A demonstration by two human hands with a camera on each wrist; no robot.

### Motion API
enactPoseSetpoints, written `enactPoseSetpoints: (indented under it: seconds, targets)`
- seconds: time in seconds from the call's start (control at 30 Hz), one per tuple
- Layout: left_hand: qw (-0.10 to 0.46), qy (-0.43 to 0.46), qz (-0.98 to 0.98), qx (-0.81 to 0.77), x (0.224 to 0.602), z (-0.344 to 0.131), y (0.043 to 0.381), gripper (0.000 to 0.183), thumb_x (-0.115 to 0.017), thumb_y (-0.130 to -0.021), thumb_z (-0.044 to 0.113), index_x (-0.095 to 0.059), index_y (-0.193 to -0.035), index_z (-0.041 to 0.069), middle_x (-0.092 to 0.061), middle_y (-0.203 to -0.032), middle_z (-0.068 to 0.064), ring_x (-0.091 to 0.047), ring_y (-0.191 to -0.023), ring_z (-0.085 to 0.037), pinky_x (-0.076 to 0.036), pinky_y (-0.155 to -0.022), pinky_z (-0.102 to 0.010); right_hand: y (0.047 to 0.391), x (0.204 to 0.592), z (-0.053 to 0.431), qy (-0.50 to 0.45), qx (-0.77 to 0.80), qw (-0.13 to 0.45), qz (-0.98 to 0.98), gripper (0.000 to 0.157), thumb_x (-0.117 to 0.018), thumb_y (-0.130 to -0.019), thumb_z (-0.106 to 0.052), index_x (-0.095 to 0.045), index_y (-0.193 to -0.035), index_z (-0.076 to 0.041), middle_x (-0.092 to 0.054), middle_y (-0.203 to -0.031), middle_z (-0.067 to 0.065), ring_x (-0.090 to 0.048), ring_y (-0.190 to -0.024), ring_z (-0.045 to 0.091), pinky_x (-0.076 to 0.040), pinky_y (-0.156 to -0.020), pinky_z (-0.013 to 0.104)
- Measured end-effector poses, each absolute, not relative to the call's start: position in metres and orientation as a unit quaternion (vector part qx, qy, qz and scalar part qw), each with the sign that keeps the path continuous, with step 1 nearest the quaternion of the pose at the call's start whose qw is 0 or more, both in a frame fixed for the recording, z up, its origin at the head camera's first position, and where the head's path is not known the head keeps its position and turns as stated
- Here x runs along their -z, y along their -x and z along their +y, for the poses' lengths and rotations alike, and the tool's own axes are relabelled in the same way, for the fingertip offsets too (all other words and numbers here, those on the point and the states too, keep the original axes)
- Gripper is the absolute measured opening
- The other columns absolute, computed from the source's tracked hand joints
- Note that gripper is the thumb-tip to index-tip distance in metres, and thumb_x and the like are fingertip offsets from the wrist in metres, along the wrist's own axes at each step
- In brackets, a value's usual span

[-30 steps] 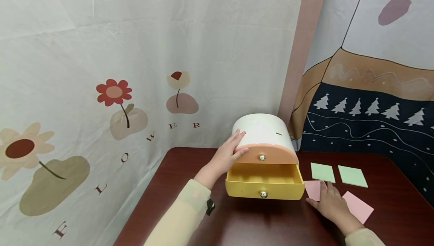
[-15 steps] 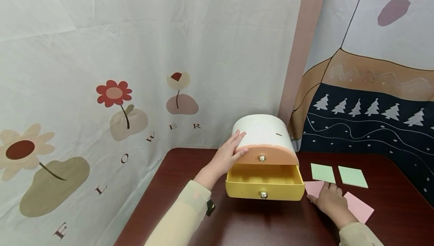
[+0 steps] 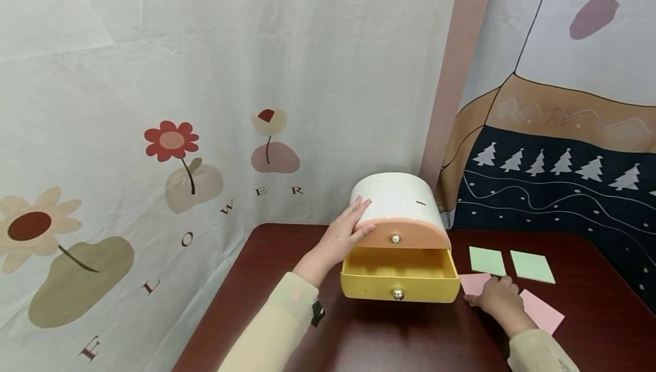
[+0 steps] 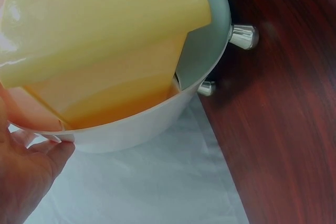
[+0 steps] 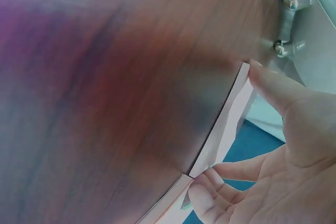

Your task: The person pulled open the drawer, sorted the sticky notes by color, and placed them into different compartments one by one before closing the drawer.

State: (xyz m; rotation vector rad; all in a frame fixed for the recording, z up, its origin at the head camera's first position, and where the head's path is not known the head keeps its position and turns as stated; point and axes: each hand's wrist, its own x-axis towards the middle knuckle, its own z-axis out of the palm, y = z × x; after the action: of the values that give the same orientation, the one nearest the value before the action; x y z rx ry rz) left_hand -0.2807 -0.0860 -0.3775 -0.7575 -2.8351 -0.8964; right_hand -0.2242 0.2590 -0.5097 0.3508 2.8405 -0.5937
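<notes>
A small white round-topped drawer cabinet stands on the table. Its orange upper drawer is closed; the yellow lower drawer is pulled out, with no contents showing. My left hand rests on the cabinet's upper left side, fingers extended over the curved top and thumb near the orange front. To the right of the cabinet, my right hand holds a pink sticky note pad by opposite edges, thumb at one end and fingertips at the other, as the right wrist view shows. A second pink sticky note pad lies beside this hand, partly covered.
Two pale green sticky note pads lie behind the pink ones. The dark red table reaches back to a printed curtain. Silvery feet show under the cabinet in the left wrist view.
My right hand has drawn its fingers in closer around the pink sticky note pad, its wrist moving slightly left. My left hand, the cabinet and the drawer have stayed in place.
</notes>
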Motion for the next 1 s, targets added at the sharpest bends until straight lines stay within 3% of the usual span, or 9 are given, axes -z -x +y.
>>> enactPoseSetpoints:
  seconds: [0.3, 0.67, 0.8, 1.0]
  targets:
    - [0.035, 0.251, -0.921, 0.294, 0.3783, -0.0861, 0.2817, 0.066, -0.042, -0.091, 0.061, -0.020, -0.150, 0.039, -0.011, -0.159, 0.007, -0.025, -0.143, -0.024, -0.027, -0.112, -0.051, 0.2286, 0.5093, 0.2612, -0.147, 0.233, 0.110, 0.955, 0.094, -0.082, -0.063, -0.051, -0.049, -0.112, 0.022, -0.033, -0.103, 0.039, -0.034, -0.097, 0.051, -0.042, -0.078, 0.053]
    - [0.046, 0.251, -0.923, 0.288, 0.3780, -0.0866, 0.2814, 0.066, -0.042, -0.092, 0.059, -0.021, -0.151, 0.037, -0.012, -0.160, 0.006, -0.026, -0.143, -0.024, -0.027, -0.112, -0.051, 0.2264, 0.5086, 0.2608, -0.127, 0.222, 0.067, 0.964, 0.103, -0.085, -0.060, -0.048, -0.037, -0.114, 0.025, -0.035, -0.107, 0.042, -0.035, -0.101, 0.054, -0.041, -0.083, 0.058]
    - [0.046, 0.251, -0.923, 0.288, 0.3783, -0.0863, 0.2815, 0.066, -0.043, -0.092, 0.059, -0.021, -0.150, 0.037, -0.013, -0.159, 0.006, -0.026, -0.143, -0.024, -0.027, -0.112, -0.050, 0.2223, 0.5083, 0.2611, -0.109, 0.232, 0.036, 0.966, 0.097, -0.083, -0.067, -0.038, -0.034, -0.120, 0.026, -0.033, -0.110, 0.043, -0.034, -0.103, 0.056, -0.039, -0.084, 0.061]
    - [0.045, 0.250, -0.923, 0.288, 0.3778, -0.0859, 0.2812, 0.066, -0.042, -0.092, 0.059, -0.021, -0.150, 0.037, -0.012, -0.159, 0.007, -0.026, -0.143, -0.024, -0.027, -0.112, -0.051, 0.2188, 0.5062, 0.2588, -0.092, 0.245, -0.022, 0.965, 0.075, -0.073, -0.077, -0.016, -0.034, -0.127, 0.024, -0.033, -0.116, 0.045, -0.034, -0.108, 0.058, -0.035, -0.089, 0.066]
